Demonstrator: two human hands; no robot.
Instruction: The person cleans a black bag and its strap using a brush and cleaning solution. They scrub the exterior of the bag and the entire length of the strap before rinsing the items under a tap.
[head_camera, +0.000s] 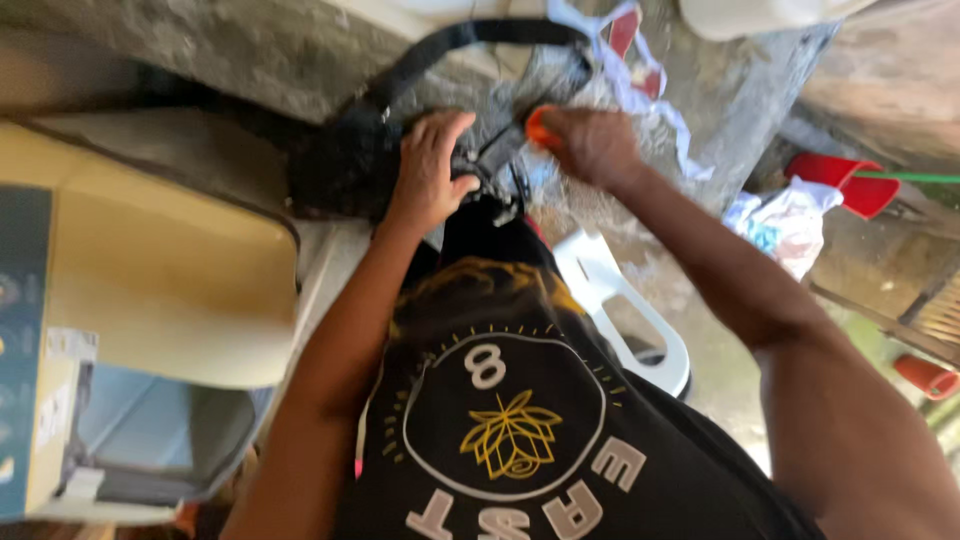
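Gripping an orange-handled tool (541, 128), right hand (592, 146) clenched, its dark shaft angled down-left toward a small black metal part (487, 165). Left hand (430, 172) curled on that part's left side, touching, on the grey concrete counter (250, 50); black strap (440, 45) loops behind.

Daylight scene, moderate motion blur.
Bright light enters from the upper right; the lower left is shaded; edges smear and bend; fine detail is soft throughout.
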